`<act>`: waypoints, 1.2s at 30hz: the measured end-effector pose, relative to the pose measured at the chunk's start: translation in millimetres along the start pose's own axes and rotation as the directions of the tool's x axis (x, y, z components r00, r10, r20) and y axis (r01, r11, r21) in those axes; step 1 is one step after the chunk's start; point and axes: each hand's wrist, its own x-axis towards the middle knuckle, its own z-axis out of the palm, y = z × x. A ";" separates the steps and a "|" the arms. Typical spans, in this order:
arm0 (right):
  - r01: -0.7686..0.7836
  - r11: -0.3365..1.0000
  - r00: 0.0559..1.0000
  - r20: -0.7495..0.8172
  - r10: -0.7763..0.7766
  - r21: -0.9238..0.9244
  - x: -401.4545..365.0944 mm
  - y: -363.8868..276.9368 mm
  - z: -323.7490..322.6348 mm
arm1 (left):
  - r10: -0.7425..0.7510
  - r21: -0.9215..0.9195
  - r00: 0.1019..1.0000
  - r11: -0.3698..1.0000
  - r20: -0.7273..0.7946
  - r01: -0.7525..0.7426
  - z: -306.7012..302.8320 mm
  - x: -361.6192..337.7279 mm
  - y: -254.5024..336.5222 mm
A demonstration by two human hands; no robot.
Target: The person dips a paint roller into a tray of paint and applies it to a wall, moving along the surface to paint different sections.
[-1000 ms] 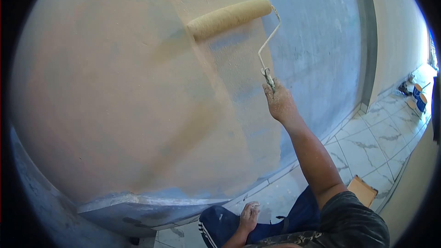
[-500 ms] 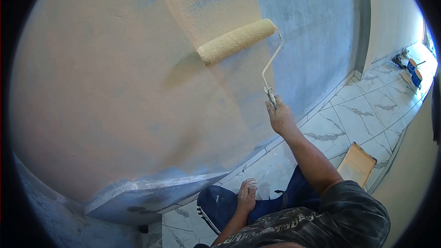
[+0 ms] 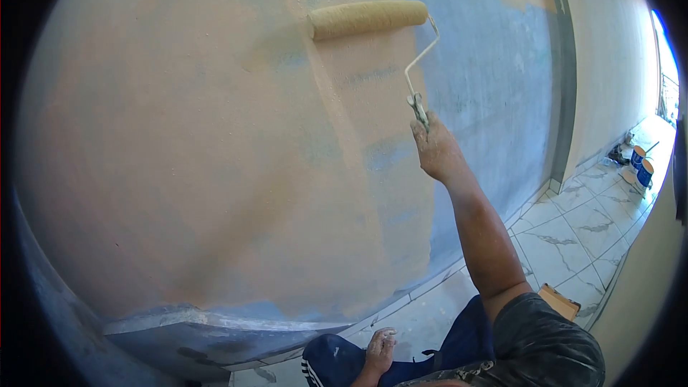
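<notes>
My right hand (image 3: 436, 145) is closed around the handle of a long-nap paint roller (image 3: 369, 18), arm stretched out and up. The roller's cream sleeve lies nearly level against the wall (image 3: 215, 172), over a peach-painted strip beside bare blue-grey wall. A bent wire frame joins the sleeve to the handle. Low in the view, my left hand (image 3: 381, 350) rests by my bent knee, paint-smeared, with nothing visible in it; its fingers look loosely extended.
A paint tray (image 3: 559, 302) sits on the marble-patterned tile floor (image 3: 559, 247), partly behind my shoulder. Farther off stand two blue paint containers (image 3: 644, 172). A ledge (image 3: 215, 322) juts from the wall's base at lower left, and a grey pillar edge (image 3: 565, 72) rises at right.
My right hand has pushed the roller up the wall, and the sleeve has turned closer to level. My view has shifted slightly, and my left hand still rests by the knee.
</notes>
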 end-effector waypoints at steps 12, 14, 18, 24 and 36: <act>-0.052 0.999 0.999 0.006 0.052 -0.017 -79.4 92.3 53.6 | -0.056 0.005 0.998 0.998 0.012 0.056 -1.9 4.6 3.2; -0.103 0.994 0.995 0.000 0.103 -0.024 -89.6 94.2 61.7 | -0.047 -0.016 0.999 0.999 0.017 0.047 1.4 4.8 -2.0; -0.050 0.998 0.998 -0.024 0.051 0.049 -62.0 74.6 57.0 | -0.062 0.066 0.997 0.996 0.043 0.059 0.4 3.7 0.2; 0.176 0.982 0.977 -0.108 -0.182 -0.070 18.7 28.6 21.8 | -0.183 -0.038 0.970 0.981 0.160 0.191 7.3 2.6 -50.0; 0.215 0.976 0.976 -0.013 -0.215 -0.028 138.5 -130.1 -39.8 | -0.155 -0.216 0.978 0.959 0.141 0.183 24.5 8.4 -76.0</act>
